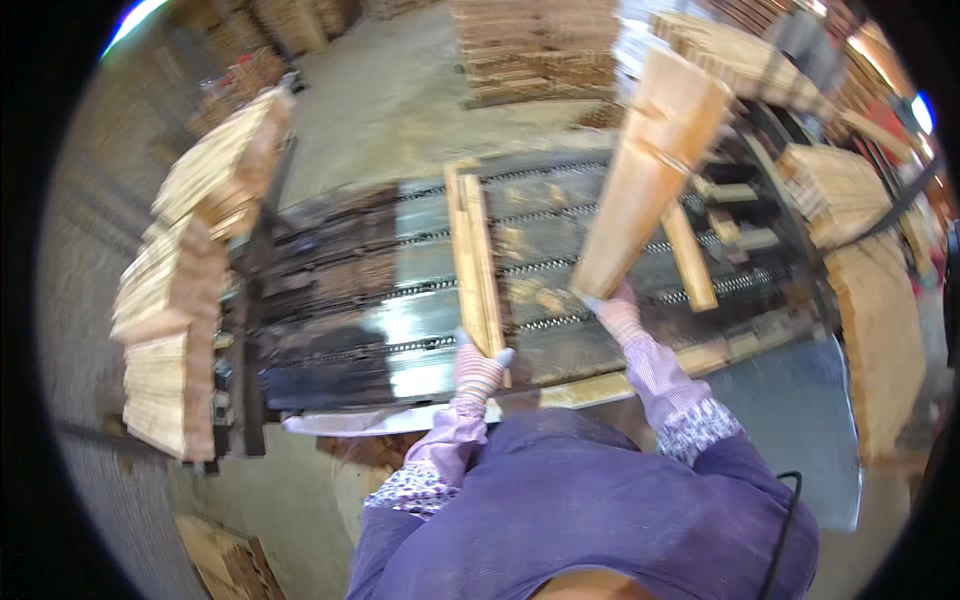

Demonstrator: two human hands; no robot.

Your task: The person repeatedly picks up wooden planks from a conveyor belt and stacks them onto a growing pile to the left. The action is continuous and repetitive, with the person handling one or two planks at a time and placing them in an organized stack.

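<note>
Wooden slats (472,255) lie lengthwise on the conveyor bed (420,290), their near ends gripped in the gloved left hand (478,368), fingers closed round them at the bed's near edge. The right hand (620,315) clasps the lower end of a wide board (650,170), tilted up over the bed's far right corner. Stacked slats (190,290) stand along the left edge.
</note>
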